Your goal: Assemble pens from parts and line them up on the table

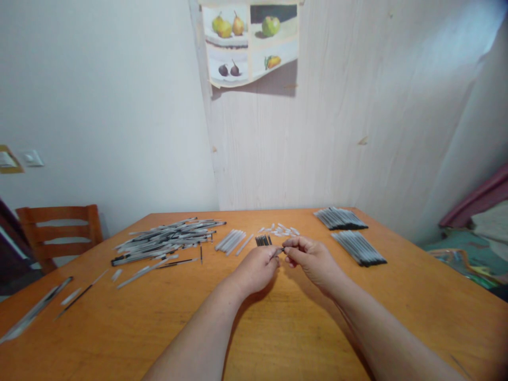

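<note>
My left hand [260, 267] and my right hand [311, 260] meet above the middle of the wooden table, fingers pinched. Between them is a small dark piece [280, 250], too small to make out fully; the fingertips of both hands are on it. Just behind my left hand lies a row of thin black refills [263, 241]. Clear pen barrels [230, 241] lie side by side to the left of these. Small whitish caps [281, 230] are scattered behind my hands.
A large heap of pens [170, 238] covers the table's left side, with loose pens and refills nearer the left edge. Two neat stacks of black-tipped pens [340, 218] [359, 247] lie at the right. A wooden chair [59, 230] stands at the left.
</note>
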The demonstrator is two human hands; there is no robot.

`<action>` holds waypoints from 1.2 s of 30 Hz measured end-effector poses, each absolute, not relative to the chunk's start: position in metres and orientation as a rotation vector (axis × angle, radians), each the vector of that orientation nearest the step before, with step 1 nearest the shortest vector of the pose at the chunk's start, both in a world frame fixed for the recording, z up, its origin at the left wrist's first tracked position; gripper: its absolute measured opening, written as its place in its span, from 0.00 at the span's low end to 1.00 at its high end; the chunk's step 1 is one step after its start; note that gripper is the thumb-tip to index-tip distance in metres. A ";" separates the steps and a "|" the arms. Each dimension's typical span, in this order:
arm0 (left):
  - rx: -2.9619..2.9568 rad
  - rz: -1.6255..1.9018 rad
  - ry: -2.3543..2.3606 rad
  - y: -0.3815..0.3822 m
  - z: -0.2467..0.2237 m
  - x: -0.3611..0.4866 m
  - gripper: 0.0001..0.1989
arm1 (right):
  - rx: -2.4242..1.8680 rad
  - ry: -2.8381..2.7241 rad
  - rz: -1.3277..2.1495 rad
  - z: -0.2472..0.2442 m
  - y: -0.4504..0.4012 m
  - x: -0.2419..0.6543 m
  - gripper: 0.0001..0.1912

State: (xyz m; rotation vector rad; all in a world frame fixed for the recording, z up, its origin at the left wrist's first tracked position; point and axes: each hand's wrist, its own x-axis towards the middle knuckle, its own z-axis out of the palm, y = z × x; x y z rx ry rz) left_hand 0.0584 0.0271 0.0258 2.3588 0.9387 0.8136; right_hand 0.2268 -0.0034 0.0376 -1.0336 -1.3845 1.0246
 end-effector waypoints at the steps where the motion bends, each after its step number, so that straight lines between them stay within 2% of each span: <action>1: 2.359 0.810 0.937 0.027 0.026 0.059 0.13 | -1.031 -1.391 1.020 0.037 -0.003 0.227 0.06; 23: 2.380 0.775 0.953 0.028 0.023 0.058 0.13 | -1.060 -1.462 0.992 0.036 -0.004 0.225 0.04; 36: 2.362 0.771 0.904 0.028 0.023 0.059 0.15 | -1.093 -1.598 0.970 0.033 -0.002 0.231 0.10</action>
